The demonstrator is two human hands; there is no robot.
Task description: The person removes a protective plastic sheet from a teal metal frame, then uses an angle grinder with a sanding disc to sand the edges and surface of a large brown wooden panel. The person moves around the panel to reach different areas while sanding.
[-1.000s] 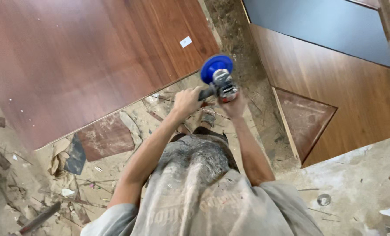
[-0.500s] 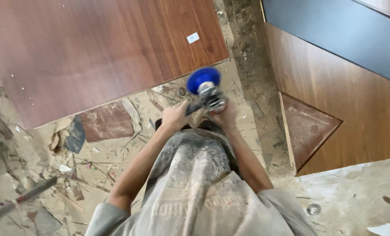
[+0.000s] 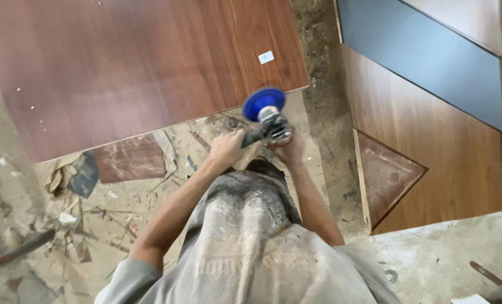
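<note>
One grinder (image 3: pixel 269 121), two hands, three brown boards.

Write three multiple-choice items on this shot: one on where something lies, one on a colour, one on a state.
1. Where is the grinder?
A. beside the near edge of the big brown panel
B. on the blue-grey panel
C. lying loose on the floor

2. What colour is the grinder's disc?
A. red
B. blue
C. yellow

3. How is the grinder held?
A. by one hand only
B. by no hand
C. by both hands

Key: 1 A, the tool sits just off the panel's near edge, over the littered floor. 2 B, the round disc is bright blue. 3 C, the left hand grips the side handle and the right hand holds the body.
</note>
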